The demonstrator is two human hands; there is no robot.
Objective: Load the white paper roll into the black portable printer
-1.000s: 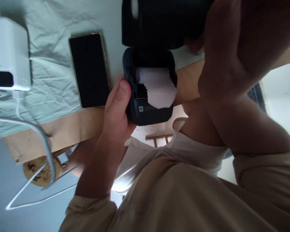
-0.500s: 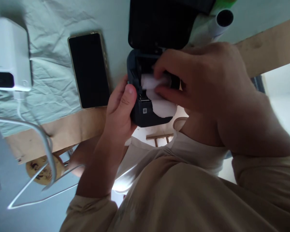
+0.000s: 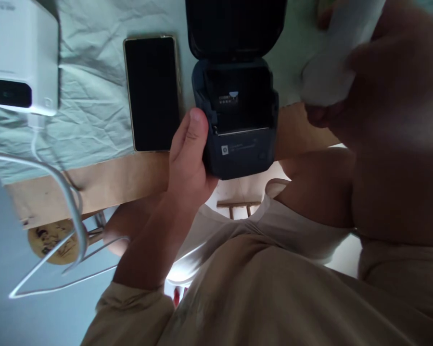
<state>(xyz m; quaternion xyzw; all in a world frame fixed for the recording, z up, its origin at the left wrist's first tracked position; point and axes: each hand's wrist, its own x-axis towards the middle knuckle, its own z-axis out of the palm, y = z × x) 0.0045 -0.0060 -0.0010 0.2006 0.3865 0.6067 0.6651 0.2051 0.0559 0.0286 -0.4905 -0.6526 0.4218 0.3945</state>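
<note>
A small dark label printer [image 3: 241,151] is held at the table's edge with its lid [image 3: 236,29] swung up. My left hand [image 3: 191,154] is shut on its left side, thumb on top near the rim. The printer's paper compartment [image 3: 243,108] shows bare inside, apart from a small printed label. To the right, my right hand [image 3: 375,72] is closed around a white paper roll [image 3: 326,77], raised off the printer. Motion blurs this hand, and part of the roll lies beyond the frame's top.
A phone [image 3: 153,93] with a dark screen lies left of the printer on the wrinkled green cloth [image 3: 90,86]. Farther left is a white power bank [image 3: 25,53] with a white cable [image 3: 63,185] hanging over the wooden table edge [image 3: 104,180]. Below stands a round stool [image 3: 52,242].
My right hand has lifted the white paper out of the printer and moved right with it. The compartment is uncovered. My left hand still holds the printer; the view has shifted slightly.
</note>
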